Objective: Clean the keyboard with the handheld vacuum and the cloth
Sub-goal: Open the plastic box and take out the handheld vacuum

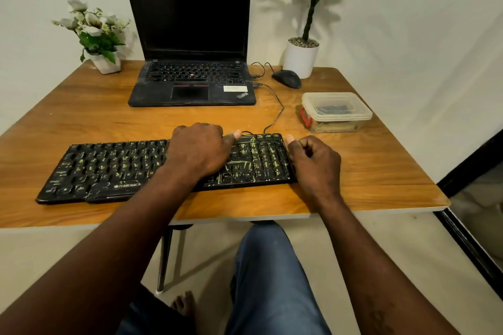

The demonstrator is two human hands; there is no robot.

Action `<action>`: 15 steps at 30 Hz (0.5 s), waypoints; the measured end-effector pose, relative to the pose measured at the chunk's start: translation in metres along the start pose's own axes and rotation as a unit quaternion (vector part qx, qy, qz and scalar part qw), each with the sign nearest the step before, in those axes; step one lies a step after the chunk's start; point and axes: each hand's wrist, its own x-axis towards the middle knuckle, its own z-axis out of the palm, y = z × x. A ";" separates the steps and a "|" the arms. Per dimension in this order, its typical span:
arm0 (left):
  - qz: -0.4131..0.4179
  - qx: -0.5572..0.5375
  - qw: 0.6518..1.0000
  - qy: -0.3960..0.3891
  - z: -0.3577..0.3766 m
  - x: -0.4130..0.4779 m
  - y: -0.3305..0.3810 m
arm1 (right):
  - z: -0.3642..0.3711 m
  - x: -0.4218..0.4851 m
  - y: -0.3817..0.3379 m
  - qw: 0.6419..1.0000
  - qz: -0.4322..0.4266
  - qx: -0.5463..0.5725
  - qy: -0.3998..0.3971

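From the head camera, the black keyboard (109, 168), its keys streaked with yellowish marks, lies flat near the front edge of the wooden tabletop (81, 117); its thin cable (277, 114) runs from its rear edge to the side of the open laptop (190, 62) behind it, whose screen is dark; the left grip (198, 149) lies over the right half of the keyboard, fingers curled down over the rear edge and thumb stretched along that edge, grasping it; the right grip (315, 160) sits at the keyboard's right end with fingers curled and thumb tip at the rear corner; I cannot tell whether it pinches the edge or only rests there; right of the laptop lie a black mouse (287, 78) and a lidded clear plastic box (336, 111); a white pot with a green plant (300, 58) stands behind the mouse; a small pot of white flowers (95, 35) stands at the far left corner.
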 end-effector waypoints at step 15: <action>0.093 -0.037 0.995 0.030 0.006 0.033 0.097 | -0.036 0.044 0.033 1.000 0.002 0.026 -0.012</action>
